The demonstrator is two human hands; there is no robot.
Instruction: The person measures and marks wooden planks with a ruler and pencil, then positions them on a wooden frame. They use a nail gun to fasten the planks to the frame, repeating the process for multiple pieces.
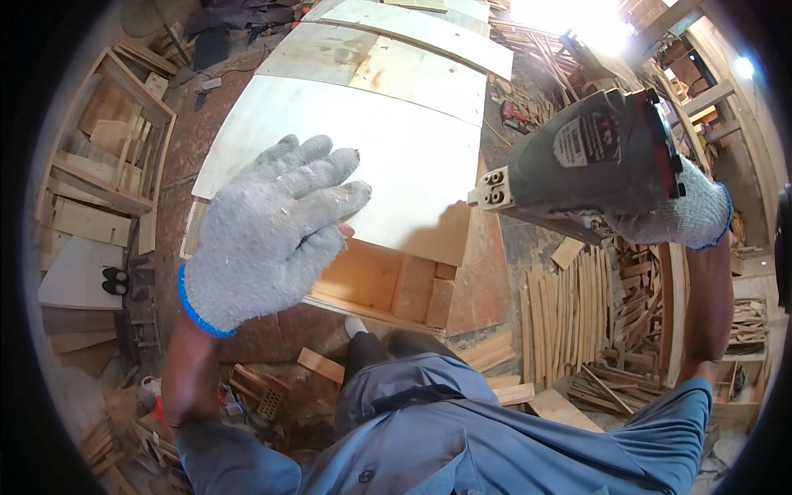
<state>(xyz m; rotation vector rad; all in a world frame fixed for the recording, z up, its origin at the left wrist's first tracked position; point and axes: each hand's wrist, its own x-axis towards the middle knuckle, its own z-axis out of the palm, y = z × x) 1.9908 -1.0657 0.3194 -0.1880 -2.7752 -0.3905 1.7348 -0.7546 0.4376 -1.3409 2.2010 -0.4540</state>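
Observation:
My left hand [257, 235], in a grey knitted glove with a blue cuff, is open, its fingers spread over the left part of a white panel [396, 148]. Whether the palm presses on it I cannot tell. The panel lies on a wooden frame [363, 279], whose near end shows bare boards and an open compartment. My right hand [689, 210], gloved the same way, grips a dark grey nail gun [577, 157] at the panel's right side. Its pale nose points left, close to the frame's right edge. The gun's body hides part of that hand.
More panels [330, 49] continue at the far end. Wood strips [565, 322] lie stacked on the floor at right, with offcuts [322, 365] near my feet. At left stands a wooden frame [157, 206] holding scraps. A red tool [516, 115] sits beyond the nail gun.

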